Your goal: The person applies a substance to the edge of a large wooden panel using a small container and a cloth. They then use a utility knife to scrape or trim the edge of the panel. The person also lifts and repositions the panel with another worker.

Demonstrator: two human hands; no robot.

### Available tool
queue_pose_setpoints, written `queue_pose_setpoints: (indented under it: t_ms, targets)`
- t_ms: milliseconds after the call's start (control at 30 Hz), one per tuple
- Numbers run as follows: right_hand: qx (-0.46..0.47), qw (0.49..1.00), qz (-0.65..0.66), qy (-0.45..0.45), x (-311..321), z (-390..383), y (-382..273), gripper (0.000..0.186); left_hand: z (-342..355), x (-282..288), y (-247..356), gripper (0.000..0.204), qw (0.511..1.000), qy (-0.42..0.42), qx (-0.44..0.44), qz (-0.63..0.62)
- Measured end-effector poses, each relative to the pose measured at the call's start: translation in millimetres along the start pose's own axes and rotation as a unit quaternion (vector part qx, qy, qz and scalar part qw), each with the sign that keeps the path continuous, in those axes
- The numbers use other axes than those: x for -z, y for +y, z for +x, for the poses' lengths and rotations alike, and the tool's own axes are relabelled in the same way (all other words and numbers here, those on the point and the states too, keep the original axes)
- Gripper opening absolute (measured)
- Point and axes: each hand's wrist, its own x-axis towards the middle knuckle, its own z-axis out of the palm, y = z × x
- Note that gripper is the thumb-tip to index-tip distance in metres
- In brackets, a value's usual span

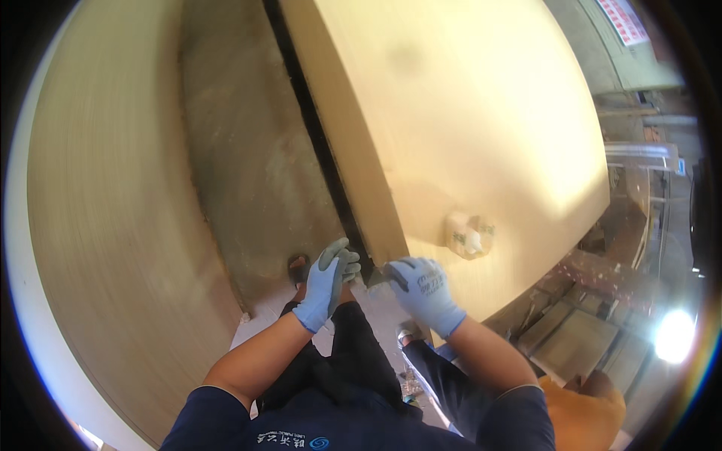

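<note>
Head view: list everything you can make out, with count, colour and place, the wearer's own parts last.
Panel: one, pale tan, left
Flat-topped block: one, pale yellow, centre-right
Blurred small item: count unclear, whitish, on the block
Floor: one, brownish, between panel and block
Printed sheet: one, red and white, upper right
Bright light: one, white, right
Co-worker: one, orange top, lower right
Left hand: one, blue-grey glove, centre
Right hand: one, blue-grey glove, by the block's near corner
</note>
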Motion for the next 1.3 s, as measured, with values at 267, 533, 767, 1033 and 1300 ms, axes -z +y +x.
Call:
queue_pose_setpoints:
  t_ms: [267,533,767,1033,1300]
  targets:
    - [-0.357,0.818,0.437,0.111,0,-136,12,0.023,37,-139,10,0.058,0.79,-0.117,-0.282,0.531]
    - [-0.315,0.743,0.49,0.329,51,-131,53,0.017,61,-234,35,0.039,0.628,-0.127,-0.166,0.75]
    - [-0.103,0.811,0.359,0.449,105,-40,25,0.024,4,-223,85,0.034,0.59,-0.119,-0.197,0.774]
    - [-0.124,0.843,0.353,0.387,78,62,18,0.043,24,-111,238,0.036,0.7,0.053,-0.248,0.667]
    - [-0.331,0.943,0.006,0.039,-12,191,-45,0.082,115,26,421,0.034,0.801,0.129,-0.258,0.524]
